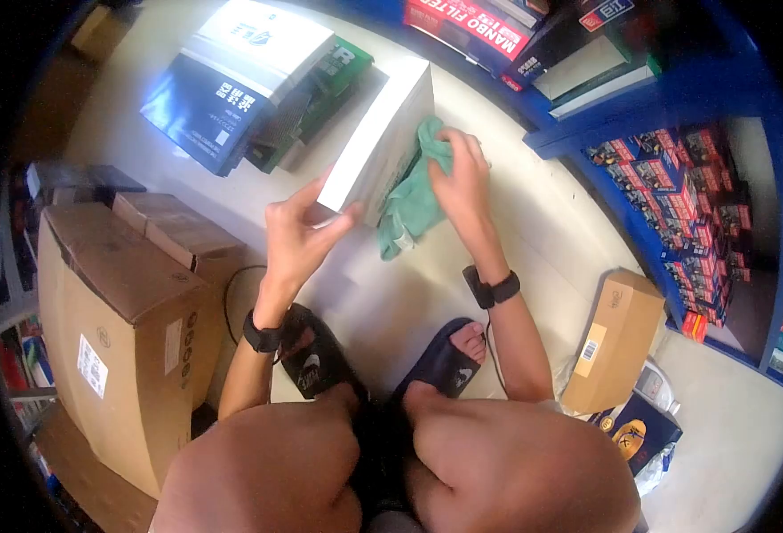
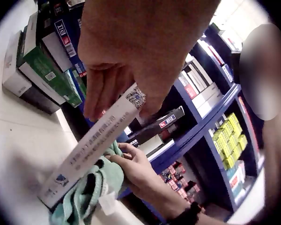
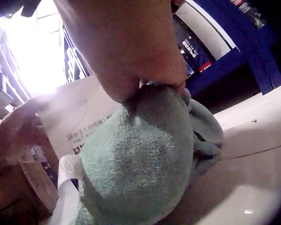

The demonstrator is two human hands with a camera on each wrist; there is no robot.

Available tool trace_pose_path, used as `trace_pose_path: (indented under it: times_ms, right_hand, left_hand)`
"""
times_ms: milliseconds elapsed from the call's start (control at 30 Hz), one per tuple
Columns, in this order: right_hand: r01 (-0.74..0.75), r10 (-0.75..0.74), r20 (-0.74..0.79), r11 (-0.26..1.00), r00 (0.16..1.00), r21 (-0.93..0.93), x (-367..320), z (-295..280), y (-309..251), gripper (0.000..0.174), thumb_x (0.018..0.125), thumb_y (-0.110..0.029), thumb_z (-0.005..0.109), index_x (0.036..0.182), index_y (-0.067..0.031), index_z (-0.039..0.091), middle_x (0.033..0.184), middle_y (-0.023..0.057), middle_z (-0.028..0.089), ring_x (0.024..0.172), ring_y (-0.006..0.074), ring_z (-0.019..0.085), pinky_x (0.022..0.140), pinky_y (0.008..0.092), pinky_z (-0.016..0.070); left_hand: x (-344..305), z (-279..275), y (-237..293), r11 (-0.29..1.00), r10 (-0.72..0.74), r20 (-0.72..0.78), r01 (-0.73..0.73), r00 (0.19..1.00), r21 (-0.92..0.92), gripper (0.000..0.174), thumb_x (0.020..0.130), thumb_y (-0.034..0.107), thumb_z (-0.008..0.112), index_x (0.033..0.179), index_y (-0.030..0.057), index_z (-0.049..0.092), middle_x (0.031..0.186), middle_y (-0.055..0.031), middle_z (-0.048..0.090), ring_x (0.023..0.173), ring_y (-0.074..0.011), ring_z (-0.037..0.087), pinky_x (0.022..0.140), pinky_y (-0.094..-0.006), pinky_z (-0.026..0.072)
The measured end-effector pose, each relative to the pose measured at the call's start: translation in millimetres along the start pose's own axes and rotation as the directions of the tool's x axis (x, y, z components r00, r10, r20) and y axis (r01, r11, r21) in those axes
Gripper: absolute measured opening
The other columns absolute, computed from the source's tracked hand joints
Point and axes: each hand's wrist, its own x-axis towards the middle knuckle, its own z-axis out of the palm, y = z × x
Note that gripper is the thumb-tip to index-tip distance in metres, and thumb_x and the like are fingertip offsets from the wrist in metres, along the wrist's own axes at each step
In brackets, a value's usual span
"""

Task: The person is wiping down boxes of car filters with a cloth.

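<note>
A flat white box [image 1: 381, 133] stands on its edge on the pale floor. My left hand [image 1: 298, 226] grips its near end between thumb and fingers; in the left wrist view that hand [image 2: 131, 61] covers the top corner of the box [image 2: 91, 145], beside a printed code. On the box's right side, my right hand [image 1: 464, 182] pinches a green cloth [image 1: 416, 202], which hangs down against the box's face. The cloth [image 3: 140, 154] fills much of the right wrist view, bunched below the right hand [image 3: 131, 51], whose fingertips are mostly hidden.
Blue and white boxes [image 1: 209, 111] lie with green ones [image 1: 329, 84] at the upper left. Large cardboard cartons [image 1: 129, 346] stand at the left. Blue shelving [image 1: 605, 124] with many small boxes runs along the right, near a brown carton [image 1: 612, 342].
</note>
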Motion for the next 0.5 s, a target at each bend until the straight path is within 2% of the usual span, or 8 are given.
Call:
trace_pose_path:
  times_ms: [33, 67, 133, 233, 300, 367, 400, 500]
  right_hand:
    - [-0.018, 0.017, -0.024, 1.0, 1.0, -0.016, 0.5, -4.9, -5.2, 0.036, 0.085, -0.001, 0.073, 0.12, -0.0058, 0.065, 0.117, 0.0182, 0.065, 0.112, 0.0428, 0.066, 0.097, 0.0487, 0.0542]
    - [-0.037, 0.035, -0.05, 0.999, 0.998, -0.029, 0.1, -10.0, -11.1, 0.036, 0.086, -0.001, 0.073, 0.121, -0.0061, 0.065, 0.118, 0.0173, 0.065, 0.113, 0.042, 0.066, 0.097, 0.0483, 0.0545]
    - [-0.006, 0.002, -0.1, 0.999, 0.995, -0.044, 1.0, -24.6, -17.0, 0.037, 0.086, 0.0, 0.072, 0.122, -0.0063, 0.065, 0.118, 0.0164, 0.065, 0.113, 0.0415, 0.067, 0.097, 0.0478, 0.0548]
    - [0.02, -0.037, -0.169, 0.995, 0.985, -0.102, 1.9, -53.1, -35.6, 0.04, 0.086, 0.002, 0.071, 0.125, -0.0069, 0.066, 0.12, 0.0152, 0.066, 0.113, 0.0411, 0.068, 0.097, 0.0475, 0.055]
    - [-0.015, -0.016, -0.18, 0.986, 0.984, -0.166, 4.4, -65.5, -43.3, 0.04, 0.086, 0.003, 0.07, 0.124, -0.0068, 0.066, 0.121, 0.0154, 0.066, 0.113, 0.0413, 0.068, 0.097, 0.0483, 0.0552]
    - [-0.001, -0.028, -0.166, 0.985, 0.986, -0.174, 8.3, -70.9, -46.3, 0.04, 0.086, 0.004, 0.069, 0.124, -0.0062, 0.066, 0.121, 0.0166, 0.067, 0.113, 0.0413, 0.068, 0.097, 0.048, 0.0553]
    - [0.028, -0.04, -0.093, 0.992, 0.995, -0.127, 10.5, -73.6, -51.5, 0.04, 0.086, 0.003, 0.069, 0.125, -0.0054, 0.066, 0.12, 0.0174, 0.068, 0.113, 0.0417, 0.069, 0.098, 0.0478, 0.0552]
    - [0.044, -0.041, 0.056, 0.998, 0.998, -0.052, 17.9, -71.1, -69.5, 0.041, 0.087, 0.0, 0.069, 0.128, -0.0039, 0.065, 0.12, 0.0188, 0.069, 0.114, 0.0426, 0.069, 0.1, 0.0473, 0.0549]
  left_hand:
    - [0.4, -1.7, 1.3, 0.989, -0.135, 0.02, 0.136, 0.991, -0.054, 0.057, 0.092, 0.01, 0.085, 0.142, -0.0084, 0.066, 0.108, -0.0171, 0.081, 0.092, -0.0199, 0.079, 0.079, -0.033, 0.0663]
    - [-0.7, -2.6, -2.5, 0.99, -0.13, 0.01, 0.13, 0.991, -0.052, 0.057, 0.092, 0.01, 0.085, 0.142, -0.0084, 0.066, 0.108, -0.0171, 0.081, 0.092, -0.0199, 0.079, 0.079, -0.033, 0.0663]
    - [-1.1, -6.1, -13.1, 0.908, -0.211, -0.108, 0.154, 0.971, -0.388, 0.057, 0.096, 0.014, 0.083, 0.145, -0.0071, 0.063, 0.111, -0.0203, 0.079, 0.094, -0.0237, 0.08, 0.079, -0.0346, 0.0693]
    - [1.9, -20.1, -8.0, 0.852, -0.198, -0.228, 0.052, 0.953, -0.521, 0.054, 0.099, 0.013, 0.078, 0.147, -0.0067, 0.061, 0.115, -0.0225, 0.077, 0.094, -0.0265, 0.08, 0.079, -0.0374, 0.0715]
    - [2.6, -29.0, 0.7, 0.826, -0.183, -0.244, 0.015, 0.952, -0.564, 0.051, 0.102, 0.012, 0.074, 0.146, -0.0079, 0.06, 0.117, -0.0219, 0.076, 0.097, -0.0275, 0.08, 0.08, -0.0385, 0.0719]
    - [4.0, -35.0, 10.4, 0.787, -0.229, -0.315, -0.015, 0.921, -0.617, 0.047, 0.103, 0.012, 0.072, 0.143, -0.0096, 0.058, 0.118, -0.0212, 0.076, 0.1, -0.0283, 0.08, 0.082, -0.0416, 0.0718]
    - [3.9, -39.2, 15.5, 0.761, -0.225, -0.314, -0.035, 0.922, -0.648, 0.044, 0.105, 0.013, 0.068, 0.14, -0.0094, 0.055, 0.121, -0.022, 0.075, 0.104, -0.0292, 0.079, 0.09, -0.0459, 0.0705]
    - [4.9, -45.3, 21.2, 0.666, -0.298, -0.386, -0.099, 0.873, -0.739, 0.045, 0.106, 0.014, 0.068, 0.142, -0.0085, 0.052, 0.124, -0.0233, 0.072, 0.107, -0.0302, 0.078, 0.096, -0.0482, 0.0685]
